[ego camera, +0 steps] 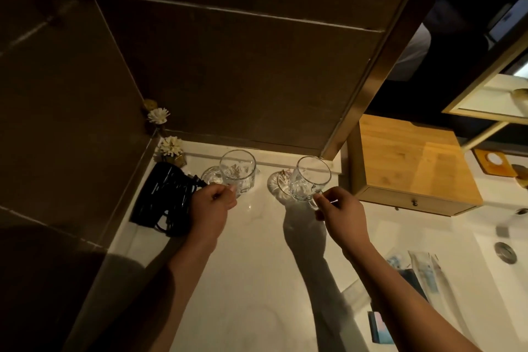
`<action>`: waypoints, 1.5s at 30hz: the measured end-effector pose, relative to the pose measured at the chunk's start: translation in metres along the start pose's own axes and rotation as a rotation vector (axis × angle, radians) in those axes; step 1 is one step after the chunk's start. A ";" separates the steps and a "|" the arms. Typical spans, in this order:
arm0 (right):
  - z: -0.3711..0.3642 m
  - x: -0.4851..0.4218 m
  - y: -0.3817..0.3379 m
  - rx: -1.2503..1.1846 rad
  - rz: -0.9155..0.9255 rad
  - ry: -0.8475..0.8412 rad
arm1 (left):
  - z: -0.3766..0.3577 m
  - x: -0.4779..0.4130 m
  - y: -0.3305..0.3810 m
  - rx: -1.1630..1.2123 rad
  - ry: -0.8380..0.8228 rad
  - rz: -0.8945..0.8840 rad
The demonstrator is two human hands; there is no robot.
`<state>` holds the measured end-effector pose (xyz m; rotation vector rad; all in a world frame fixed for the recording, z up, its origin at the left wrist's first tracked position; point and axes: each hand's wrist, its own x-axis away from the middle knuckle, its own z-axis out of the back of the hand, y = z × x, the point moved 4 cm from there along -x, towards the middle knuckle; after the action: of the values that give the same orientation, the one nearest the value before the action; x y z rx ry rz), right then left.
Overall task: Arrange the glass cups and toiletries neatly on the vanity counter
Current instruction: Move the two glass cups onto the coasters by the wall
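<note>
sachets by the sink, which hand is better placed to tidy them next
Right, probably. The sachets lie beside the right forearm near the sink, across the counter from the left hand. But the right hand holds the right glass cup by its handle, so it must let go first.

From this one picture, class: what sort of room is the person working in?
Most likely a hotel-style bathroom vanity. A white marble-look counter runs beside a sink drain, sealed toiletry packets lie near it, and each hand holds a glass mug below a framed mirror.
</note>
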<state>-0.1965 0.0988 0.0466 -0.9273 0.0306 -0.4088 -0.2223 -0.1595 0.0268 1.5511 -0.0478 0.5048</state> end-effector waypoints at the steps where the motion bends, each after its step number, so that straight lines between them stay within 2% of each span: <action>1: -0.003 -0.003 0.000 -0.004 -0.005 -0.003 | -0.002 -0.004 0.000 -0.003 0.000 0.000; 9: -0.012 -0.014 0.002 0.048 -0.004 -0.007 | -0.016 -0.025 -0.007 0.006 0.008 0.007; 30: -0.019 -0.024 0.008 -0.013 -0.013 0.028 | -0.030 -0.020 -0.022 0.011 0.020 0.024; 38: -0.037 -0.033 0.008 0.023 -0.021 0.071 | -0.028 -0.015 -0.010 -0.140 -0.007 -0.055; 45: -0.047 -0.030 0.011 0.055 -0.009 0.077 | -0.024 -0.014 -0.009 -0.124 -0.021 -0.081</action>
<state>-0.2302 0.0790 0.0053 -0.8577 0.0854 -0.4516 -0.2385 -0.1394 0.0125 1.4313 -0.0322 0.4143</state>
